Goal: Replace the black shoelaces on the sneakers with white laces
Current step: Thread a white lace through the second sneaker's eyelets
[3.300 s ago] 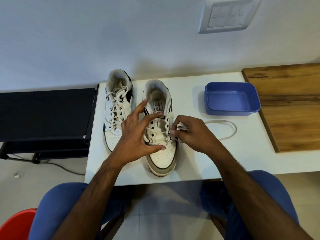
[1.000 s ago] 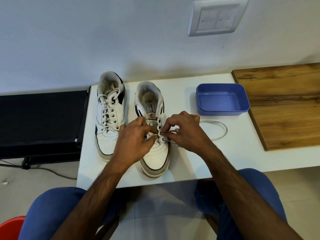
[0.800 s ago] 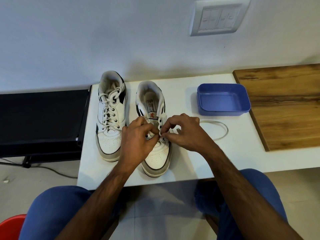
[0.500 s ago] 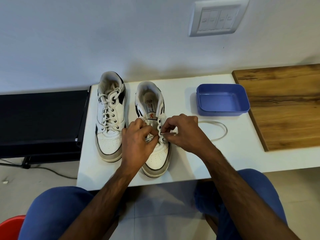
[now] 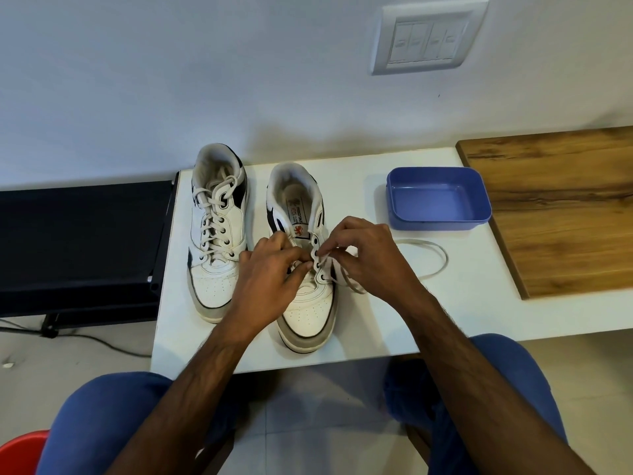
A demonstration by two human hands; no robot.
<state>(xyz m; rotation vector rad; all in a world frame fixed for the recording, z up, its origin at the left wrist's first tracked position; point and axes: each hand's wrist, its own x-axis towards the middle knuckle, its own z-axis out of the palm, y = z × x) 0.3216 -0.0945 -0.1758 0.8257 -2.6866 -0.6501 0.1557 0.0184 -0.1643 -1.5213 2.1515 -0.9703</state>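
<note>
White table point(image 5: 359, 337) against a pale wall, person seated at its near edge with both forearms reaching forward over the right-hand sneaker point(image 5: 306, 313). Right hand point(image 5: 370, 258): fingers curled, thumb and forefinger pinching the white lace point(image 5: 342, 279) right at an eyelet on the shoe's right flank; the lace runs out from under the hand and loops across the table point(image 5: 442, 262) toward the blue tub. Left hand point(image 5: 270, 272): fingers bent down onto the tongue and lacing area, thumb tip near the same eyelet row; it appears to grip lace there, though the contact itself is hidden beneath the fingers. A label on the insole of this sneaker carries a small flag mark, an orange emblem and lines of print too small to read. The left-hand sneaker point(image 5: 215, 241) stands just beside it, toe toward the person, fully threaded with white lace. Blue plastic tub point(image 5: 438, 200) sits to the right, open and with nothing visible inside. A wooden board point(image 5: 561, 214) lies beyond it, and a switch plate point(image 5: 430, 37) is on the wall.
</note>
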